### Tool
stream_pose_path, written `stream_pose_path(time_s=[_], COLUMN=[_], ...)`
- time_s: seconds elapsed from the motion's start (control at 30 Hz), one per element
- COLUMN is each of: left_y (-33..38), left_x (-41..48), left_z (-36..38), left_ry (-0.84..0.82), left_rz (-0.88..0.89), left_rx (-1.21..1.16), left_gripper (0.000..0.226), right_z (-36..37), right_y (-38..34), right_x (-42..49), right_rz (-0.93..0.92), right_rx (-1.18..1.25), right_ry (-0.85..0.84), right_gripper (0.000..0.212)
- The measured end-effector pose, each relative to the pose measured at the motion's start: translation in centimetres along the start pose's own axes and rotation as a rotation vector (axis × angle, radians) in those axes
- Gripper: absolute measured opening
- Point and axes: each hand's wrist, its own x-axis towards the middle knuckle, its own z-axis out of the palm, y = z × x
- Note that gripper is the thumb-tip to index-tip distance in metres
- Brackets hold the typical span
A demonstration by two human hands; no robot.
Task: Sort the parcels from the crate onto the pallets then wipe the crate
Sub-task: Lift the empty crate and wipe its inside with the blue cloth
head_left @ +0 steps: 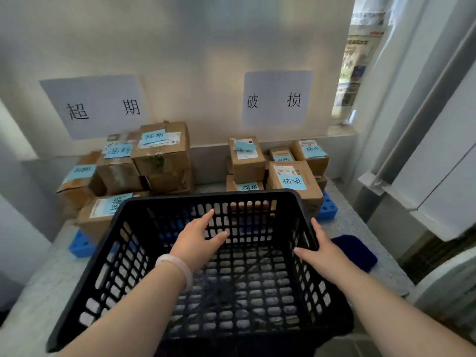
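White wall (193, 47): fills the upper half of the view.

Black mesh crate (219, 195): low centre, toward 6 o'clock, tilted with its open top facing the camera. The speckled floor (38, 292) shows through the holes in its bottom.

Left stack of parcels (154, 155): brown cardboard boxes at 10 o'clock from the crate, against the wall, each with a blue handwritten note. The nearest box touches or sits just behind the crate's far left corner; cannot tell which.

Right stack of parcels (291, 173): at 1 o'clock from the crate, also tagged with blue notes, partly hidden by the crate's far rim.

Two paper signs on the wall: left sign (95, 106) above the left stack, right sign (277, 99) above the right stack.

Blue pallets: left pallet (82, 244) shows under the left stack, right pallet (327, 206) under the right stack.

Dark blue cloth (358, 251): on the floor at 3 o'clock, just beside the crate's right wall.

Left hand (198, 238): inside the crate, fingers straight and spread wide toward 1 o'clock, gripping nothing.

Right hand (319, 248): laid flat on the crate's right rim, fingers straight toward 12 o'clock, thumb inside.

Pale bracelet (177, 269): on the left wrist.
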Motion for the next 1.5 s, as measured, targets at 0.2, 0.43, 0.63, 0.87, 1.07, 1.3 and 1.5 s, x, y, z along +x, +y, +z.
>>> stream_pose_path(time_s=[0.2,0.43,0.63,0.87,1.07,1.3,1.5], left_y=[-8.6,-15.3,-16.2,-18.0,-20.5,-23.5,-27.1], left_x=[-4.0,-5.8,-6.7,-10.3,-17.7,-26.8,-34.2], left_z=[-8.0,-13.3,-14.2,-14.8,-15.5,-17.4,-21.6], left_ry=[0.175,0.118,0.023,0.073,0.198,0.342,0.453], left_rz=[-0.003,-0.237,-0.236,-0.231,-0.278,-0.362,-0.412], left_rx=[0.315,0.282,-0.186,-0.177,-0.216,-0.299,-0.385], left_gripper=[0.072,0.090,0.091,0.093,0.100,0.091,0.090], right_z=[1.3,2.9,3.2,4.4,6.5,10.1,16.3], right_y=[-1.8,-1.7,-1.7,0.0,-1.8,-5.2,-9.3], right_x=[-1.8,-3.0,-3.8,-5.5,-9.6,-12.7,-14.8], right_rz=[0.048,0.113,0.155,0.129,0.079,-0.077,-0.147], right_rx=[-0.145,-0.035,0.062,0.197,0.176,0.199,0.240], right_ry=[0.120,0.219,0.157,0.065,-0.009,-0.158,-0.256], right_gripper=[0.089,0.080,0.072,0.100,0.067,0.046,0.064])
